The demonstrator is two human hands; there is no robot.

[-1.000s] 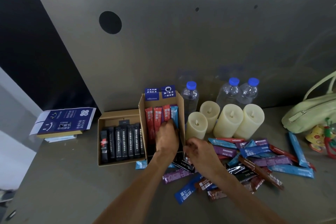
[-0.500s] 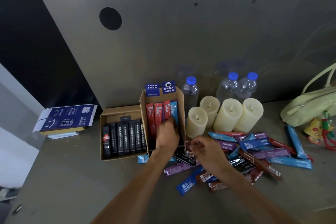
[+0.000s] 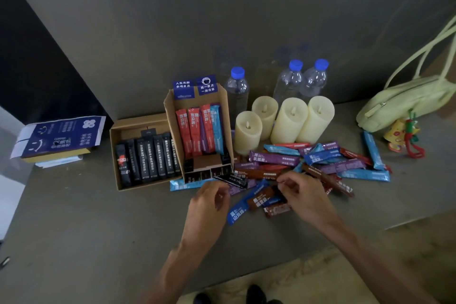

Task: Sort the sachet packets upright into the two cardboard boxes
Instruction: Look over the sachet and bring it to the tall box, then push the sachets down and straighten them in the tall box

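Judging by their look, these sachets (image 3: 320, 163) are light, thin foil sticks: limp in the middle, glossy enough to slide over one another, and stiffest at the crimped ends. Your left grip (image 3: 209, 202) hovers with fingers loosely curled and nothing in it. A black sachet (image 3: 232, 179) lies just beyond its fingertips, and a blue sachet (image 3: 237, 212) sits right beside it on the bench (image 3: 98, 229). Your right grip (image 3: 302, 192) is curled over the near edge of the heap, fingertips at the end of a brown sachet (image 3: 259, 175); whether it has pinched that one cannot be told. Take each stick by one crimped end, thumb against forefinger, so it hangs straight and slots in upright. The tall box (image 3: 228, 116) stands directly beyond your left grip, with red and blue sticks leaning at its back and room in front. The low box (image 3: 138, 123), further to that grip's left, holds a row of black ones. Squeeze lightly, since the filling probably shifts.
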